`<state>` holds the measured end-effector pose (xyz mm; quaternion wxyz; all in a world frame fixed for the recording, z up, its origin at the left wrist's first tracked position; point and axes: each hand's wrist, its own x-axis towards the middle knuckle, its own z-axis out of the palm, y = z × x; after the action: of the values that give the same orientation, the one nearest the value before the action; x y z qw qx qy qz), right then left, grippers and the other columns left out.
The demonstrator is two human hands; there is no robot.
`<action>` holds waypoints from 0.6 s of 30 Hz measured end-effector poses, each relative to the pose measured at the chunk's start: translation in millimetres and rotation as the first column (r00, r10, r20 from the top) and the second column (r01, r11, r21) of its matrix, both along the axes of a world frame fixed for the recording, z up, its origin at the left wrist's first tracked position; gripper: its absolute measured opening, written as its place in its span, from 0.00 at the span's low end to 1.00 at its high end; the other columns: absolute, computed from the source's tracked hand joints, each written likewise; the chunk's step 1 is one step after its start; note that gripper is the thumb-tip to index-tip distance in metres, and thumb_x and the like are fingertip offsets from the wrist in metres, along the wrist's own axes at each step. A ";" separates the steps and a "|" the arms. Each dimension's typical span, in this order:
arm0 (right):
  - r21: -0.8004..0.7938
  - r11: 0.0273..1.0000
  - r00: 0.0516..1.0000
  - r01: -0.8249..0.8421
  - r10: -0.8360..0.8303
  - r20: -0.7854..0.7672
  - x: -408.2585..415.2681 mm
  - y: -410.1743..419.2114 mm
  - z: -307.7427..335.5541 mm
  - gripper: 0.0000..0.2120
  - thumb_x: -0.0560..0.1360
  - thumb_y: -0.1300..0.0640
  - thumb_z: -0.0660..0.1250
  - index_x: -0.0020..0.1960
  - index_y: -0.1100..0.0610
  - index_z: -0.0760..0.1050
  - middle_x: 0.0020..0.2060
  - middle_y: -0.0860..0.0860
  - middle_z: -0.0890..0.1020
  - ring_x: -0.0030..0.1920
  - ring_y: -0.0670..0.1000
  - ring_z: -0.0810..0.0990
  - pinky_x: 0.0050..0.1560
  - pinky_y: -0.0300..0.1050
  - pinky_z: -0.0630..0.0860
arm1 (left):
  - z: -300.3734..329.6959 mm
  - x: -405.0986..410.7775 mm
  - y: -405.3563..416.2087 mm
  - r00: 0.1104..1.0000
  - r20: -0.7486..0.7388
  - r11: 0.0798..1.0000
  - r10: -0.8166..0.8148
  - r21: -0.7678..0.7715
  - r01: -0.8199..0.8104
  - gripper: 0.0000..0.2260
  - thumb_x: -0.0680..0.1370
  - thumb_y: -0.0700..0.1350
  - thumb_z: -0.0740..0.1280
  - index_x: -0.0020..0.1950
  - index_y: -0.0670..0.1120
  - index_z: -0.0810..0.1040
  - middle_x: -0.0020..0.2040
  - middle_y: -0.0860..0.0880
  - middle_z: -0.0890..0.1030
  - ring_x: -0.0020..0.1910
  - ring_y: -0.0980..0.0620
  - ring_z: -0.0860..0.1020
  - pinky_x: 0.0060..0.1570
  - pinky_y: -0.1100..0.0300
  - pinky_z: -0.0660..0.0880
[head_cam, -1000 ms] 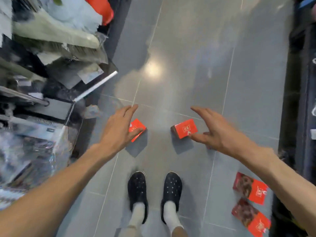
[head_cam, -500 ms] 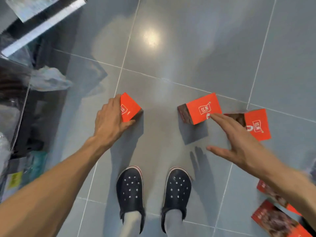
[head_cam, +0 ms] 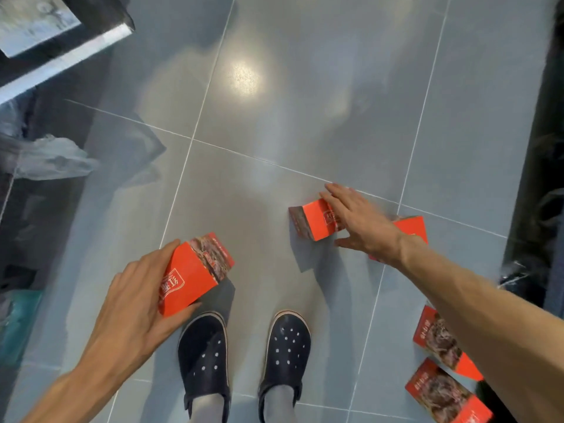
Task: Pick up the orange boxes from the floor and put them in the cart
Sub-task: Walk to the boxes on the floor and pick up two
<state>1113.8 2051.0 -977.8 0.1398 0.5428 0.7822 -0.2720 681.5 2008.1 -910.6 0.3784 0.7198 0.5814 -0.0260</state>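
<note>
My left hand grips an orange box with a food picture, lifted off the grey tiled floor above my left shoe. My right hand reaches over a second orange box standing on the floor, fingers straight across its top and thumb spread below it. A third orange box lies just behind my right wrist, partly hidden. Two more orange boxes lie flat at the lower right. The cart's edge shows at the upper left.
My two dark clogs stand on the floor between the boxes. Bagged goods and a crumpled plastic bag fill the left side. A dark shelf base runs along the right edge.
My left hand has lifted its orange box off the floor and drawn it toward me. My right hand has moved forward onto the middle box.
</note>
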 end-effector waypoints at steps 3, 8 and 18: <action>0.047 0.997 0.998 -0.057 0.057 0.011 -0.2 8.5 -32.3 0.48 0.64 0.46 0.79 0.76 0.58 0.61 0.73 0.56 0.68 0.73 0.59 0.65 0.75 0.57 0.60 | -20.1 -9.0 -15.0 0.999 0.014 0.999 0.044 -0.009 -0.044 0.43 0.66 0.67 0.71 0.76 0.54 0.60 0.65 0.52 0.74 0.57 0.49 0.73 0.55 0.50 0.70; 0.115 0.993 1.000 -0.016 0.019 -0.023 -8.0 10.4 -9.7 0.38 0.65 0.45 0.76 0.70 0.57 0.67 0.62 0.53 0.76 0.57 0.57 0.74 0.61 0.53 0.72 | -12.5 -11.1 -15.3 0.995 0.011 0.995 0.099 -0.009 -0.099 0.43 0.67 0.69 0.70 0.76 0.55 0.59 0.66 0.51 0.73 0.59 0.48 0.72 0.57 0.49 0.70; 0.151 0.963 0.943 0.223 -0.174 -0.284 -76.6 39.4 250.3 0.43 0.68 0.31 0.72 0.75 0.49 0.62 0.62 0.45 0.72 0.60 0.49 0.68 0.59 0.45 0.72 | 182.8 -5.9 55.8 0.994 0.076 0.977 0.082 0.190 -0.096 0.43 0.70 0.69 0.67 0.79 0.55 0.56 0.66 0.53 0.72 0.58 0.50 0.70 0.56 0.53 0.68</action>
<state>1037.2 2090.4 -727.4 -0.0454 0.5878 0.7563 -0.2836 675.6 2063.9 -727.8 0.3269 0.7269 0.5997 0.0719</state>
